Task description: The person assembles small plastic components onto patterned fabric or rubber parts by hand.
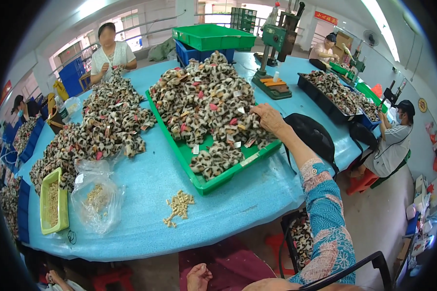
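Right hand atop leopard-print pile (tray diagonal)

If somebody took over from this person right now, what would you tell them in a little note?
Right hand: stretched out, resting on the heap of leopard-print plush pieces in the green tray; whether it grips one is unclear.
Left hand: low by the lap, holding nothing visible.
Small tan pegs lie loose on the blue table; more in the clear bag and yellow-green bin.
Done: nothing clearly. Left: the tray is piled high.
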